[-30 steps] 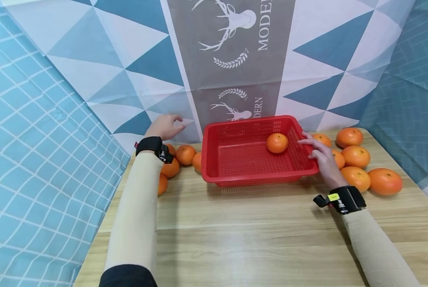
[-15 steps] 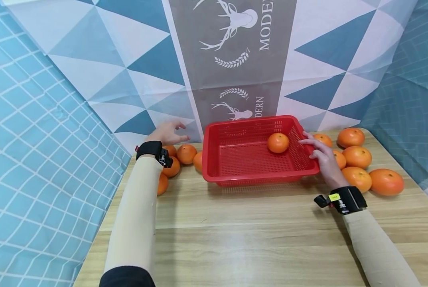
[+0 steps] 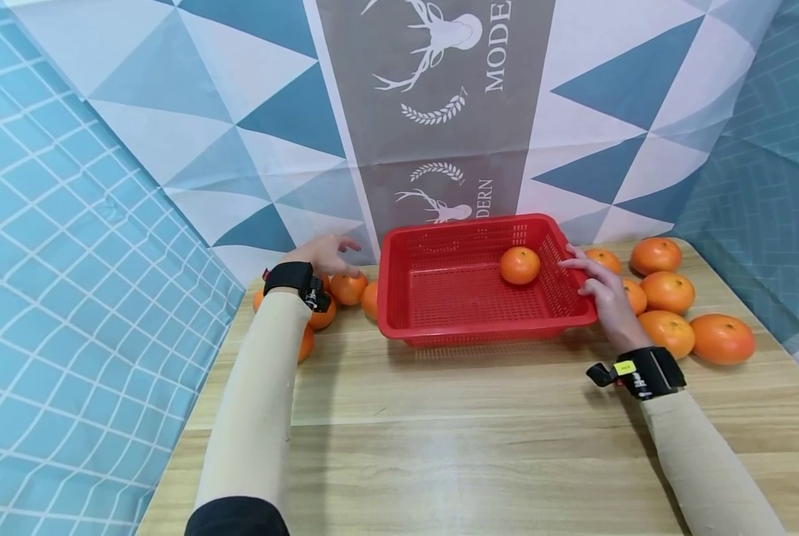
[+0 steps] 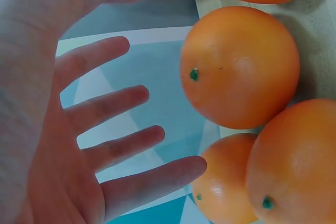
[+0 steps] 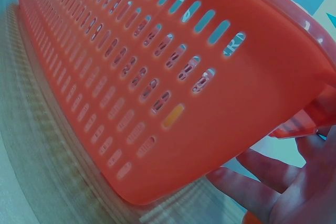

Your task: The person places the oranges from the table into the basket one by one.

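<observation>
left hand [image 3: 324, 254] lower, over oranges [image 3: 348, 288]

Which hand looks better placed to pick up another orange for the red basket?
Probably the left hand: it hovers with fingers spread right over the oranges left of the red basket, holding nothing. The right hand rests on the basket's right rim, so it seems busy steadying it.

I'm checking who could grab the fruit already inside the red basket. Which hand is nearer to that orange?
The right hand. It rests on the basket's right rim, beside the orange. The left hand hovers over oranges outside the basket's left wall.
</observation>
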Motion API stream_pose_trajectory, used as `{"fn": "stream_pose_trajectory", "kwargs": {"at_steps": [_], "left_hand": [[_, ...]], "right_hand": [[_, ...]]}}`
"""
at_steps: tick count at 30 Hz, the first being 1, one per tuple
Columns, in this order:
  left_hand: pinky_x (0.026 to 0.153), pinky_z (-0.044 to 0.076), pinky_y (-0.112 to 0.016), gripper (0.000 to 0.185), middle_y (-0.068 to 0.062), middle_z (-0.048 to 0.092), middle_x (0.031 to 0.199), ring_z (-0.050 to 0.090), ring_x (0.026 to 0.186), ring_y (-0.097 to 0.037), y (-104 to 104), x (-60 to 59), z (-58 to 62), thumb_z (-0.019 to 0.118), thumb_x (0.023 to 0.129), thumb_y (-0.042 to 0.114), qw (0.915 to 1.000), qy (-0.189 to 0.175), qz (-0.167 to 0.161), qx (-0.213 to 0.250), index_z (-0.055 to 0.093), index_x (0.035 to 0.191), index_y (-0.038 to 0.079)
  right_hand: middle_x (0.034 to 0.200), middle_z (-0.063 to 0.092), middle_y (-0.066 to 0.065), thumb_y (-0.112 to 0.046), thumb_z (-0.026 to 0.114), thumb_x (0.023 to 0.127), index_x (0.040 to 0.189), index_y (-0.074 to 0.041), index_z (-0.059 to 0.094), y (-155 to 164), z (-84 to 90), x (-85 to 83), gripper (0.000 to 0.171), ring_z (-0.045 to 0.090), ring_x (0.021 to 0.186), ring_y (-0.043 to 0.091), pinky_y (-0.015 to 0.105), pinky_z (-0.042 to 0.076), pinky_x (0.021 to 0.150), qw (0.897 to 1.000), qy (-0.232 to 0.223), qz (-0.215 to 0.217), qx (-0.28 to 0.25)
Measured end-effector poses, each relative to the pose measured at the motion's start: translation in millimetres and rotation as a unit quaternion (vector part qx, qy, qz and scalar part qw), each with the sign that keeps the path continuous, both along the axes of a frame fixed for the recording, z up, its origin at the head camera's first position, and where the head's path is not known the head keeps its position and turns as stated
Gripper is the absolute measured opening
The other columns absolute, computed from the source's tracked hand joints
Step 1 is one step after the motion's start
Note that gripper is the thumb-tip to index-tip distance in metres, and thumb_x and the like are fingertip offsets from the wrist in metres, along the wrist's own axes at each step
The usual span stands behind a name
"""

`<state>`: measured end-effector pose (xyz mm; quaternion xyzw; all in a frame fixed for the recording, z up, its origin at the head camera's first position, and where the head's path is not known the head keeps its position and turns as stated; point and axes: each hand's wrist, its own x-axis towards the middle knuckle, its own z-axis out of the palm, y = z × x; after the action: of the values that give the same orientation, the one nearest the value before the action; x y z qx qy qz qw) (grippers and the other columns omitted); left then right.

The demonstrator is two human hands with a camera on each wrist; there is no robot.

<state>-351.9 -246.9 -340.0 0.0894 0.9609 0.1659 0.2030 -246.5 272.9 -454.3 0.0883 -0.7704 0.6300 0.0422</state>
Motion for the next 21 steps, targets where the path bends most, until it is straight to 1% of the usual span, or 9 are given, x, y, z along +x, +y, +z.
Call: {"fn": "stream_pose_trajectory", "kwargs": {"at_steps": [5, 9, 13, 17, 21], "left_hand": [[0.125, 0.050, -0.065, 0.073, -0.030, 0.049, 0.171, 0.052, 0.150, -0.048, -2, 1.1, -6.5, 0.071, 0.101, 0.041, 0.9998, 0.008, -0.015, -0.012, 0.053, 0.165, 0.011], [0.127, 0.047, -0.066, 0.072, -0.029, 0.050, 0.170, 0.052, 0.151, -0.048, -2, 2.7, -12.6, 0.069, 0.103, 0.042, 0.9997, 0.009, -0.012, -0.021, 0.053, 0.166, 0.011], [0.127, 0.048, -0.066, 0.074, -0.028, 0.052, 0.169, 0.052, 0.152, -0.047, -2, 2.3, -17.0, 0.070, 0.103, 0.044, 0.9993, 0.012, -0.019, -0.030, 0.053, 0.166, 0.011], [0.126, 0.050, -0.064, 0.073, -0.028, 0.055, 0.166, 0.054, 0.151, -0.047, -1, -0.3, -22.5, 0.071, 0.102, 0.045, 0.9988, 0.022, -0.033, -0.029, 0.055, 0.164, 0.010], [0.125, 0.052, -0.062, 0.073, -0.028, 0.060, 0.163, 0.058, 0.147, -0.046, 1, -0.8, -27.8, 0.072, 0.099, 0.043, 0.9991, 0.024, -0.027, -0.024, 0.058, 0.162, 0.010]], "right_hand": [[0.191, 0.025, 0.004, 0.004, 0.035, 0.102, 0.153, 0.003, 0.058, -1, 0.6, -0.1, 0.056, 0.015, 0.178, 0.040, 0.002, 0.050, 0.101, 1.000, 0.005, -0.002, 0.002], [0.190, 0.025, 0.005, 0.005, 0.035, 0.102, 0.153, 0.004, 0.058, -1, 0.1, 0.1, 0.056, 0.015, 0.178, 0.040, 0.002, 0.049, 0.102, 1.000, 0.006, -0.003, 0.002], [0.190, 0.026, 0.004, 0.005, 0.035, 0.102, 0.153, 0.003, 0.058, 0, -0.8, -0.2, 0.056, 0.016, 0.177, 0.040, 0.002, 0.049, 0.102, 1.000, 0.006, -0.003, 0.002], [0.190, 0.026, 0.004, 0.005, 0.035, 0.102, 0.153, 0.004, 0.058, 0, -0.8, -0.1, 0.056, 0.016, 0.177, 0.040, 0.002, 0.049, 0.102, 1.000, 0.007, -0.005, 0.004], [0.191, 0.025, 0.004, 0.004, 0.035, 0.102, 0.153, 0.003, 0.058, 0, -0.6, 0.0, 0.056, 0.016, 0.177, 0.041, 0.002, 0.050, 0.101, 1.000, 0.006, -0.001, -0.002]]}}
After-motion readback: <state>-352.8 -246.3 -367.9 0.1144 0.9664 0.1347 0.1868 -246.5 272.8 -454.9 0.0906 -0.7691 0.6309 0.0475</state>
